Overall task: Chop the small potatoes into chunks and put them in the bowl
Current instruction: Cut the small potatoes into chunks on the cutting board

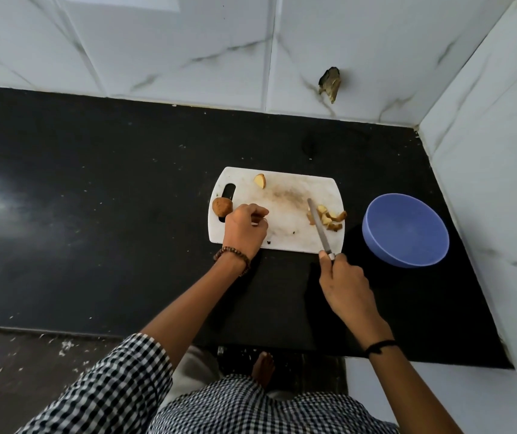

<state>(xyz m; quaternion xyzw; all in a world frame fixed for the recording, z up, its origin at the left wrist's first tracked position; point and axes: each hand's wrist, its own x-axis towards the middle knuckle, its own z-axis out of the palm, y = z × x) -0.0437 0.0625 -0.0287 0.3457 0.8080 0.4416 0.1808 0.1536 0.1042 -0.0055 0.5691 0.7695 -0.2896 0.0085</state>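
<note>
A white cutting board (285, 233) lies on the black counter. A whole brown potato (222, 206) sits at the board's left edge by the handle slot. A cut potato piece (260, 181) lies near the far edge. Several potato chunks (329, 218) are heaped at the right side. My right hand (346, 285) grips a knife (319, 227) whose blade lies against the heap. My left hand (244, 228) rests on the board's left part with its fingers curled; whether it holds anything is hidden. The blue bowl (405, 230) stands to the right of the board, with nothing visible in it.
The black counter (110, 214) stretches far to the left. Marble-tiled walls rise at the back and along the right side, forming a corner (419, 126). A broken hole (330, 83) marks the back wall. The counter's front edge runs below my forearms.
</note>
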